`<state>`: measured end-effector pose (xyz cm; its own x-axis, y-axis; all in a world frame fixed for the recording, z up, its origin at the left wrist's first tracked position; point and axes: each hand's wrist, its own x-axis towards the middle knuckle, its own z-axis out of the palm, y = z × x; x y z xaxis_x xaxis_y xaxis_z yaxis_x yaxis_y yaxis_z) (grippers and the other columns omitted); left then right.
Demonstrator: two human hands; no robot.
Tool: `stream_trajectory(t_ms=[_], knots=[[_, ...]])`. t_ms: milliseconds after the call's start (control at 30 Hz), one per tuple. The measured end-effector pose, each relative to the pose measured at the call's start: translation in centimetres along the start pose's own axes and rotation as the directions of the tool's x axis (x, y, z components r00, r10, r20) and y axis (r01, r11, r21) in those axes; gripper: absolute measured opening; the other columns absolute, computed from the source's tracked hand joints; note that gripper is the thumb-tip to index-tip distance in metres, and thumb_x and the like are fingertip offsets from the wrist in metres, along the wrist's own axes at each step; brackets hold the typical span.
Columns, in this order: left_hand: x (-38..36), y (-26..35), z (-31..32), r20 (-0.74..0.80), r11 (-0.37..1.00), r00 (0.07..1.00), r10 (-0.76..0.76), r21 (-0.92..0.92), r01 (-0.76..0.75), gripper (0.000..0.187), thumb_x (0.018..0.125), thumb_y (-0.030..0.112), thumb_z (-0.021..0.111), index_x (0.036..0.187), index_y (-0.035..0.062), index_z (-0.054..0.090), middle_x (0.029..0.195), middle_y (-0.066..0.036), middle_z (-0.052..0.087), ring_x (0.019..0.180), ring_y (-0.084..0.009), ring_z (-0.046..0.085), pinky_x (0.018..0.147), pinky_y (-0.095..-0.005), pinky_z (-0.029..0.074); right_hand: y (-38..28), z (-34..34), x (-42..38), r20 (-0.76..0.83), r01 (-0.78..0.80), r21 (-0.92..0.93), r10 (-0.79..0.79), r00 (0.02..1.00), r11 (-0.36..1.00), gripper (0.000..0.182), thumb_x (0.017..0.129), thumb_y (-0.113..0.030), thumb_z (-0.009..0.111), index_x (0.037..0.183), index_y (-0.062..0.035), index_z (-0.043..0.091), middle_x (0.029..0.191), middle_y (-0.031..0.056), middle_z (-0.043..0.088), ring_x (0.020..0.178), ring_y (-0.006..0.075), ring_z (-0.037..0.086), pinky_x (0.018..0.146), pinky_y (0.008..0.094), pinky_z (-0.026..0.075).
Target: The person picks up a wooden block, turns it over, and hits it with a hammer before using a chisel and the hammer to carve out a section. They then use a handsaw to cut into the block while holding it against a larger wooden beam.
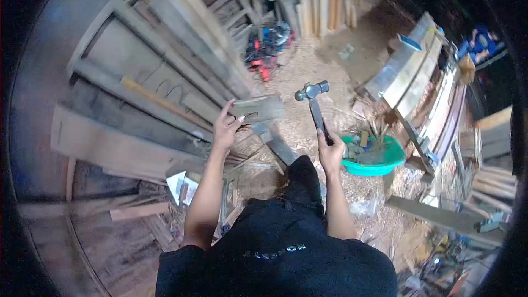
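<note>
Left hand (225,127) pinching, right hand (330,153) fisted, raised

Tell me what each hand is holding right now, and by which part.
The right hand holds a hammer by the lower end of its handle, head raised. The left hand grips a flat wooden piece at its left end.

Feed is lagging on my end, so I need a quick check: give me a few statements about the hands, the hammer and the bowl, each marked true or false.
1. The right hand grips a hammer by its handle. True.
2. The hammer's head rests on the floor. False: it is raised, head up, above the sawdust-covered floor.
3. The left hand holds a flat wooden piece. True.
4. The green bowl sits by the left hand. False: it is beside the right hand.
5. The green bowl holds nothing. False: small pieces lie in it; what they are is unclear.
</note>
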<state>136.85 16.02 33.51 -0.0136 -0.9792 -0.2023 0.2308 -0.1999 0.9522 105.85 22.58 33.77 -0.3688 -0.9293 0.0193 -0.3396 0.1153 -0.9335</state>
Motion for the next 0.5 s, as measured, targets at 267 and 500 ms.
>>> stream_trajectory(t_ms=[267,500], knots=[[12.1,0.6,19.2,0.224,0.999,0.974,-0.039,0.027,0.034,0.067,0.095,-0.007,0.057,0.155,0.0089,0.033,0.114,-0.018,0.069,0.094,-0.0247,0.071,0.082,-0.0387,0.062,3.3,-13.8,9.9,-0.300,-0.051,-0.071,0.027,0.954,0.996,0.039,0.092,-0.009,0.070,0.130,-0.0019,0.066,0.118,0.0233,0.071,0.109,0.0236,0.069,0.094,0.0347,0.051],[19.2,1.5,29.7,0.350,1.000,0.937,0.004,0.018,-0.011,0.067,0.092,-0.008,0.061,0.153,0.0063,0.036,0.112,-0.020,0.070,0.090,-0.0279,0.073,0.077,-0.0363,0.063,0.4,-20.8,13.3,-0.475,-0.146,-0.004,0.127,0.871,0.989,0.039,0.094,-0.009,0.068,0.132,-0.0030,0.065,0.108,0.0207,0.074,0.097,0.0150,0.068,0.086,0.0305,0.052]])
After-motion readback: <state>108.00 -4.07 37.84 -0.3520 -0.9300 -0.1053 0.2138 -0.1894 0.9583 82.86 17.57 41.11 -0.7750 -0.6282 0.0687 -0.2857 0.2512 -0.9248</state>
